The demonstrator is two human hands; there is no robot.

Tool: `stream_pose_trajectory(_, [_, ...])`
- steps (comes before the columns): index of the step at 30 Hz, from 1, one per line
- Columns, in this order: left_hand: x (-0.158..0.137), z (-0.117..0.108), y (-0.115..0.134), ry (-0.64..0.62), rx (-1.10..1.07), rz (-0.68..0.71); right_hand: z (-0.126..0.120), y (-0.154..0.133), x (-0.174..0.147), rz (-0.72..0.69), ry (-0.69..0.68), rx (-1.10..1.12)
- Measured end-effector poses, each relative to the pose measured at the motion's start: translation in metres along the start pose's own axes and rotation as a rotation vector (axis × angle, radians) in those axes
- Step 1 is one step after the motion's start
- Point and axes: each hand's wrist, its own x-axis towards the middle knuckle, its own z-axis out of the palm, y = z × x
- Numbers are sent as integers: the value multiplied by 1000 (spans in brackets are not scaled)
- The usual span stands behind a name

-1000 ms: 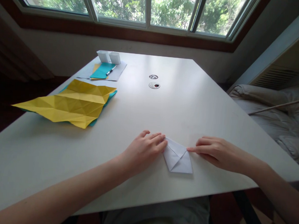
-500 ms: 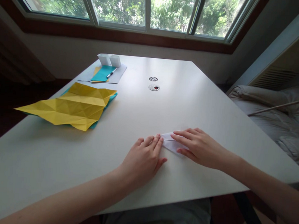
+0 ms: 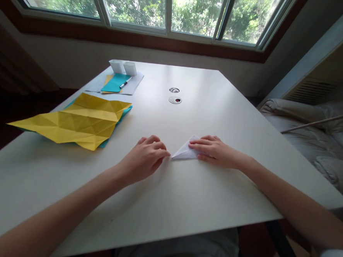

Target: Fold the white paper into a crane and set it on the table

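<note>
A small folded piece of white paper (image 3: 184, 151) lies on the white table, one sharp corner pointing left. My right hand (image 3: 213, 151) rests over its right part with the fingers stretched out flat, hiding that side. Just left of the sharp corner is my left hand (image 3: 144, 160), its fingers loosely bent and a fingertip very close to the corner. I see nothing held in the left hand.
Creased yellow paper (image 3: 79, 119) over teal paper lies at the left. Farther back are teal paper (image 3: 115, 83), a pen (image 3: 124, 83) and two small white boxes (image 3: 130, 68). Two round inserts (image 3: 175, 100) sit in the tabletop, with a padded seat (image 3: 293, 124) beyond its right edge.
My left hand has come off the paper and moved left. The white paper has turned and shifted slightly away from me, with my right hand still on it.
</note>
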Motion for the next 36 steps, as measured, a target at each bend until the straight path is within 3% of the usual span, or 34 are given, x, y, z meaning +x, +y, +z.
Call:
stream_pose_trajectory(14, [0, -4, 10, -81, 109, 136, 3, 3, -1, 4, 12, -15])
stream_pose_trajectory(20, [-1, -8, 13, -117, 62, 155, 4, 2, 0, -18, 43, 24])
stream_pose_trajectory(24, [-4, -9, 23, -122, 43, 275, 5, 1, 0, -54, 68, 61])
stream_pose_trajectory(29, [-3, -5, 39, -162, -66, 412, 7, 1, 1, 74, 197, 25])
stream_pose_trajectory(32, [-1, -2, 43, -148, -175, 374, 9, 1, 3, 134, 241, 2])
stream_pose_trajectory(36, [5, 7, 41, -76, -170, 195, 11, -4, 3, 204, 246, 17])
